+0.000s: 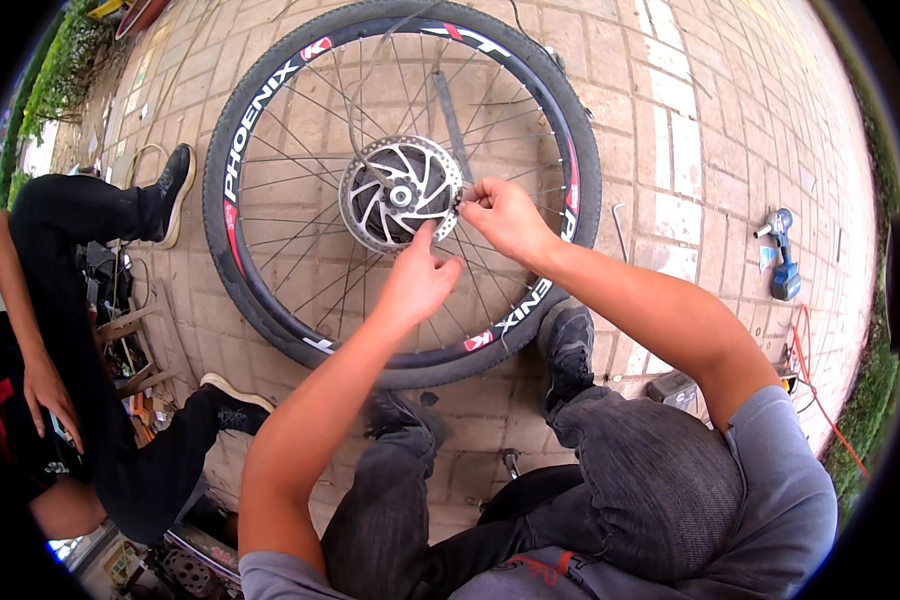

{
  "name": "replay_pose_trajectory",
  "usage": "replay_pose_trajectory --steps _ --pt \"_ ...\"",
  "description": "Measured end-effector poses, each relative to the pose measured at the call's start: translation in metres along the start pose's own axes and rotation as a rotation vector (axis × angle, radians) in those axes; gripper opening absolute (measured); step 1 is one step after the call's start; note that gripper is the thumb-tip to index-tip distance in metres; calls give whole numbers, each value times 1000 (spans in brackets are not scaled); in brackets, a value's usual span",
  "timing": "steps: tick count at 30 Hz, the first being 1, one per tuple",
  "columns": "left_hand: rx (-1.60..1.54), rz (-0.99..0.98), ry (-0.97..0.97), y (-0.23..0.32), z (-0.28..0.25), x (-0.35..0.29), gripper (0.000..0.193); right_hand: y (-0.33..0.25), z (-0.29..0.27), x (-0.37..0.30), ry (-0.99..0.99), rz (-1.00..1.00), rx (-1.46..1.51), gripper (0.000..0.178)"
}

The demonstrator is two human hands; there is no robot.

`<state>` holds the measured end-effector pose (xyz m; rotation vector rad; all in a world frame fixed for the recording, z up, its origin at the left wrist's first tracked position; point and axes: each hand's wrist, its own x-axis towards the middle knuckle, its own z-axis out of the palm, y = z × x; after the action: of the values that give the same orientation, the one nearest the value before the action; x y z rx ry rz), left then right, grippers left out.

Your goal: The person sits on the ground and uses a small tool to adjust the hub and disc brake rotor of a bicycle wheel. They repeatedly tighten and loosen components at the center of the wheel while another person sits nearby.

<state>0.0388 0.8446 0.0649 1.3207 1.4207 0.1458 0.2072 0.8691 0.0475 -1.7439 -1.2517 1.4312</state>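
A bicycle wheel [410,377] with a black tyre lies flat on the ground before me. Its silver disc brake rotor [425,172] faces up around the hub [400,196]. My left hand [420,285] comes to the rotor's near edge, index finger stretched out onto it and thumb apart; I see nothing in this hand. At the rotor's right edge, my right hand [505,218] pinches with thumb and forefinger. Whatever sits between those fingertips is too small to make out. Through the spokes, a dark flat strip [450,120] shows below the wheel.
On the brick paving to the right lie an L-shaped hex key [620,230], a blue cordless driver [782,255] and an orange cord [830,430]. A grey box [673,389] stands by my right knee. Another person's shoe [175,195] and hand [50,395] are at the left.
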Motion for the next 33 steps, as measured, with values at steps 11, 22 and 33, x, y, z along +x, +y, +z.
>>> replay_pose_trajectory --steps 11,22,33 --pt "-120 129 5 -10 -4 -38 58 -17 23 18 -26 -236 -445 20" --pt "-225 134 35 -23 -15 -58 55 -13 48 30 64 95 -112 24" --pt "-189 162 43 -20 -23 -69 53 -26 58 15 257 190 2 24"
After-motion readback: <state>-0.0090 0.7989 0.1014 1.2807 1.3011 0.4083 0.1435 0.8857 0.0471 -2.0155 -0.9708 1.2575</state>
